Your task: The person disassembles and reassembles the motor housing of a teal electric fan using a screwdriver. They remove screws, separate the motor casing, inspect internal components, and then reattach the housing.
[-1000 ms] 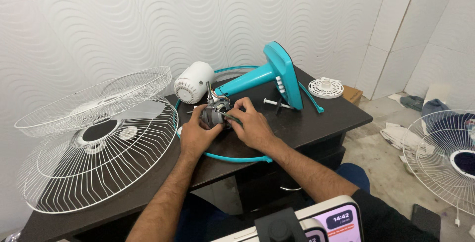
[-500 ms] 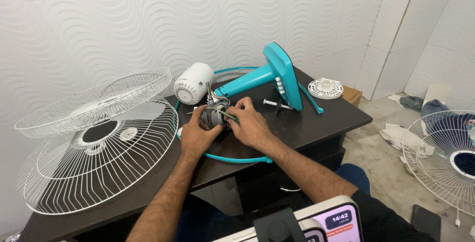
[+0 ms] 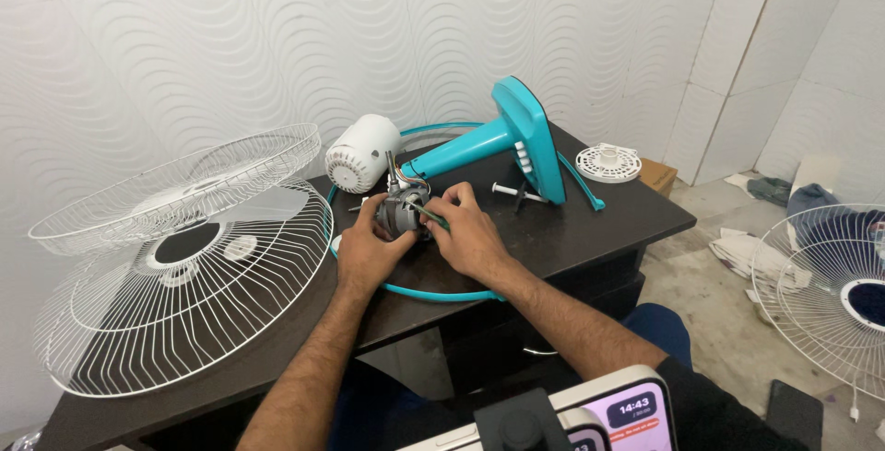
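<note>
Your dark wooden table (image 3: pixel 599 230) carries everything, and the bulkiest parts sit out of your way. The two white wire fan guards (image 3: pixel 175 267) are stacked at the left end, where they overhang the edge rather than crowd the middle. At the far side the teal plastic fan stand (image 3: pixel 516 142) lies tipped over on its side, its neck pointing left toward your work. A thin teal plastic guard ring (image 3: pixel 442 292) loops flat on the table around the spot where you are working. The white ribbed motor cover (image 3: pixel 361 154) lies on its side at the far left of the stand, just beyond your hands. A small white round vented cap (image 3: pixel 608 162) is parked well apart at the far right.

The small grey metal fan motor (image 3: pixel 402 213) sits in the middle, between your two hands. Your left hand (image 3: pixel 367 253) cups it from the left and near side, fingers curled to steady it. Your right hand (image 3: pixel 472 234) closes in from the right, fingertips pinching a thin green-handled tool (image 3: pixel 430 217) against the motor.
</note>
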